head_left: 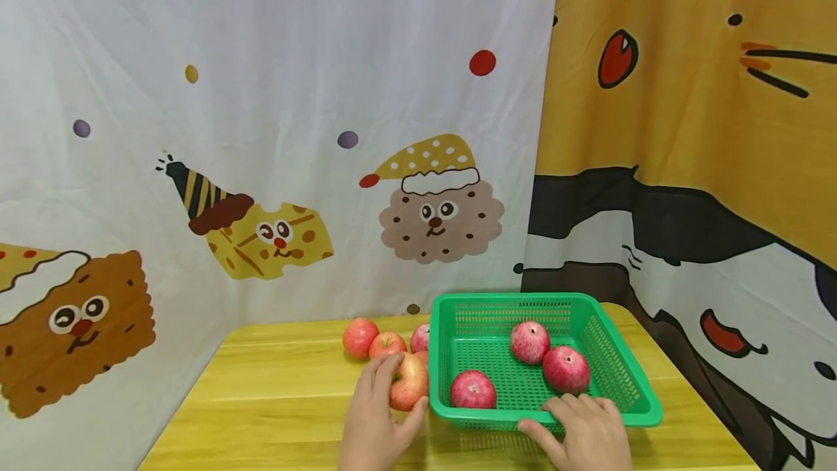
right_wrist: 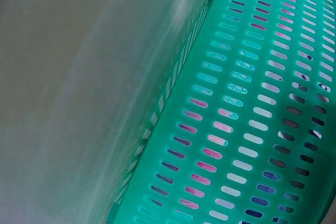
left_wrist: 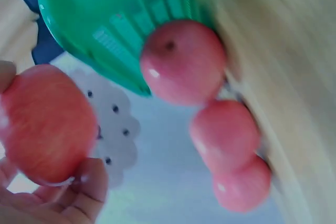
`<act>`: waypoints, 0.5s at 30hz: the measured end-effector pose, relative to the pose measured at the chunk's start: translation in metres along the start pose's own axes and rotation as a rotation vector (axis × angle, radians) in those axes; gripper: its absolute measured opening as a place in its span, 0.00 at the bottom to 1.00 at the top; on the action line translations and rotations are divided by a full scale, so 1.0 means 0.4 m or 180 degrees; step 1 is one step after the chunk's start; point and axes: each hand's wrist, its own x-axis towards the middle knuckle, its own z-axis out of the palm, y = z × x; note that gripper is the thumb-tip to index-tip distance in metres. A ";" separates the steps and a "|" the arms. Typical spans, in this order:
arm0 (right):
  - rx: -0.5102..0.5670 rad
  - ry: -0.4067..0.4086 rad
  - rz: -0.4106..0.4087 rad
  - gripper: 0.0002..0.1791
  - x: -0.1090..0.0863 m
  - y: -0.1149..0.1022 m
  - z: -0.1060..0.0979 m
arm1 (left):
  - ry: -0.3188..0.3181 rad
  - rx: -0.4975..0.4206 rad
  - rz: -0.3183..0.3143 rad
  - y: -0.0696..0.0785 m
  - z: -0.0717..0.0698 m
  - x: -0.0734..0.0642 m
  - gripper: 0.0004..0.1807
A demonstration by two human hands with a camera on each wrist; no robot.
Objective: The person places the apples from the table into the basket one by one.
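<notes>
My left hand grips a red-yellow apple just left of the green plastic basket. In the left wrist view, fingertips hold this apple at two sides, raised off the table. My right hand holds the basket's near rim, fingers over the edge and thumb along the outside. Inside the basket sit a front-left apple, a back apple and a right apple. The right wrist view shows mostly the slotted basket wall.
Several more apples lie on the wooden table left of the basket, among them a far-left apple, another apple and one partly behind the basket. A printed curtain hangs behind the table.
</notes>
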 end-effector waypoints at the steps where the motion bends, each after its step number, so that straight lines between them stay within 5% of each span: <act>1: -0.0003 0.0001 -0.0002 0.25 0.000 0.000 0.000 | 0.0034 -0.0055 0.0098 0.012 0.005 0.008 0.42; 5: -0.0023 0.0131 -0.0062 0.26 -0.004 0.004 0.008 | -0.0158 -0.0172 0.0266 0.057 0.029 0.035 0.40; 11: 0.0015 0.0794 -0.0385 0.26 -0.007 0.015 0.032 | -0.0610 -0.0158 0.0305 0.095 0.070 0.070 0.36; 15: 0.0067 0.0999 -0.0491 0.27 -0.007 0.021 0.042 | -0.0910 -0.0022 0.0456 0.106 0.098 0.071 0.33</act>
